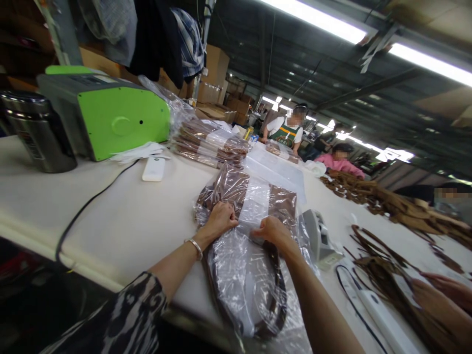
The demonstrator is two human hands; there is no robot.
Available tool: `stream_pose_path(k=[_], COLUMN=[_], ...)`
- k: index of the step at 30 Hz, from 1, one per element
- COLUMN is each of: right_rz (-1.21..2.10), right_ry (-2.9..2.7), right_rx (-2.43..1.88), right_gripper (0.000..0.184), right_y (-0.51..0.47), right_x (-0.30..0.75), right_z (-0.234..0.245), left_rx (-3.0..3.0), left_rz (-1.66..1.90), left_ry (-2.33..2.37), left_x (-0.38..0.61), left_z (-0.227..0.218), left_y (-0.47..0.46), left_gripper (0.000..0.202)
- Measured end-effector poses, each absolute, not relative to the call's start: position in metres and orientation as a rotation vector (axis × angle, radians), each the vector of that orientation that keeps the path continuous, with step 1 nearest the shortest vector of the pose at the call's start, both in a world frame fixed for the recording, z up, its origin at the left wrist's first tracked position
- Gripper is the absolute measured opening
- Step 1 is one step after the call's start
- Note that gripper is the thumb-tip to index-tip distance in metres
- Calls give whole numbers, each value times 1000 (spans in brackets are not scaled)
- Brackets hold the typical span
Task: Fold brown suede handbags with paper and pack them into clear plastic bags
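Observation:
A clear plastic bag [254,201] holding brown leather pieces lies on the white table [140,211] in front of me. My left hand [220,218] is closed, pinching the bag's plastic near its left side. My right hand [272,230] is also closed on the plastic, a little to the right. Below the hands, a dark brown strap [275,290] curls inside more clear plastic near the table's front edge.
A green and grey machine [106,110] and a steel flask [39,130] stand at the back left, with a white remote [154,168] and a black cable [88,201]. Stacked filled bags [210,142] lie beyond. A tape dispenser [320,238], brown strap piles [398,206] and other workers are to the right.

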State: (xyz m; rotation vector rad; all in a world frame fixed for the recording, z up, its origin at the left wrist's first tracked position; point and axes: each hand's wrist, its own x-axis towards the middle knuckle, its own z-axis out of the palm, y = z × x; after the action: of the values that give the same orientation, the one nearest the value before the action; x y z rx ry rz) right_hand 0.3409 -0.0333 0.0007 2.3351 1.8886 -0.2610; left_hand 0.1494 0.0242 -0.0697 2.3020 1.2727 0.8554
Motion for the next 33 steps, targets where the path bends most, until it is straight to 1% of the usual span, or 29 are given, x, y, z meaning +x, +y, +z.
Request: stream_pose_path(k=[4,6,10,13,16,22,26,28,30,32,33], right_rz=[-162,-166,-238,-213,-201,-224,-221,-146,18,175,165], right_ry=[1843,1823,1850,1858,1895,1896,1961,2002,2000,1898,1819], right_rx=[2393,2403,2395,2391,2443,2573,2628,2728,2913,3081,3134], right_gripper=[47,49,42,38,39,40,29,26,30,47,56], right_y=[-29,-28,-30,-32,-30,-28,-44,-61,-81,-100,-108], right_x=[337,337,346,350,345,323,339,367,406,445,461], right_z=[-2,-8,-9,-1,-2,-22,-14,-7,-6,-14,-20], left_rx=[2305,2303,2289,2271,2262,2249,2246,2253,2265,2227,2154], left_rz=[845,836,840,857,856,833,787,791,904,1081,1146], left_ry=[1271,1279,1292,1302,1305,1325,1270,1224,1250,1381,1474], left_x=[149,149,149,149,148,150,148,138,120,95,82], left_z=[-69,-69,-67,-68,-69,-68,-52,-42,-37,-39,-42], left_y=[25,25,25,25,24,23,25,29,36,43,48], left_gripper=[9,9,7,6,8,5,14,15,19,29,35])
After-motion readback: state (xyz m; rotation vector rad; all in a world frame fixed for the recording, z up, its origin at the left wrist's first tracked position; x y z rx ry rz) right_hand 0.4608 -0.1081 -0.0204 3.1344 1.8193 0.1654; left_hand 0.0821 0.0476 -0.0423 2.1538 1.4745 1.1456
